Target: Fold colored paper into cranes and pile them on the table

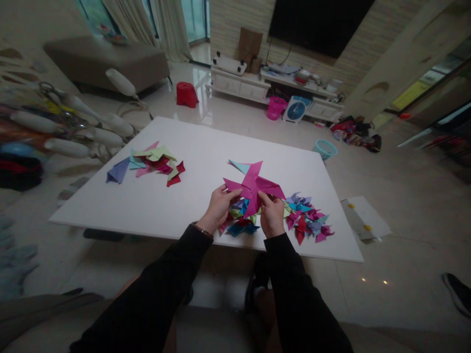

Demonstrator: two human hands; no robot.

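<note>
A magenta folded-paper pinwheel (253,183) with four pointed arms is held up over the white table (206,142). My left hand (220,206) pinches its left side, thumb on top. On the lower right, my right hand (271,212) grips it the same way, the thumb near its middle. Beneath and between my hands lie small folded paper pieces (243,228) in blue, green and red, partly hidden by the pinwheel. More small folded paper pieces (309,218) are heaped right of my right hand. Just behind the pinwheel rests a light-blue and pink folded paper (240,165).
Larger folded papers (156,162) in green, red, pink and blue are piled on the table's left part. Beyond the table stand a red stool (187,94), a pink basket (275,108) and a teal basket (326,148). A white box (366,219) lies on the floor at right.
</note>
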